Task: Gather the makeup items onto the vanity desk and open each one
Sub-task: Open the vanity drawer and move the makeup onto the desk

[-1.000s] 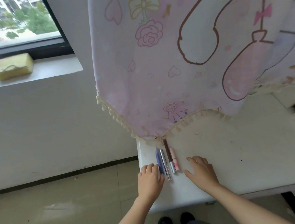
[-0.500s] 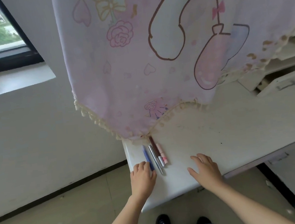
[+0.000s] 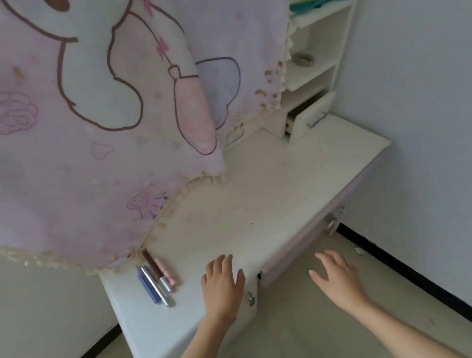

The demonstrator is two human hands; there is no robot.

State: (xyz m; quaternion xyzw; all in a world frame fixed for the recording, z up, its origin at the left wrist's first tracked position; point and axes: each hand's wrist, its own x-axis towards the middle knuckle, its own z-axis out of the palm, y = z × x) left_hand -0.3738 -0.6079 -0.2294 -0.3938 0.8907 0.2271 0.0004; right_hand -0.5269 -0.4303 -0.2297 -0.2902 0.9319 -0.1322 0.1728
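Several slim makeup sticks lie side by side near the left end of the white vanity desk (image 3: 274, 192): a blue one (image 3: 147, 286), a silver one (image 3: 155, 285), a dark red one (image 3: 155, 267) and a pink one (image 3: 166, 273). My left hand (image 3: 223, 286) is over the desk's front edge, to the right of the sticks, fingers straight and holding nothing. My right hand (image 3: 339, 279) hangs off the desk, over the floor in front of the drawer front (image 3: 304, 247), fingers spread and empty.
A pink cartoon-print cloth (image 3: 81, 123) with a fringed hem hangs over the back of the desk, just covering the sticks' far ends. White shelves (image 3: 313, 64) and a small open drawer (image 3: 310, 118) stand at the desk's far right. A wall is close on the right.
My view has swung to the right. Both hands have moved right, away from the sticks; my left hand has left them and my right hand has come off the desk top.
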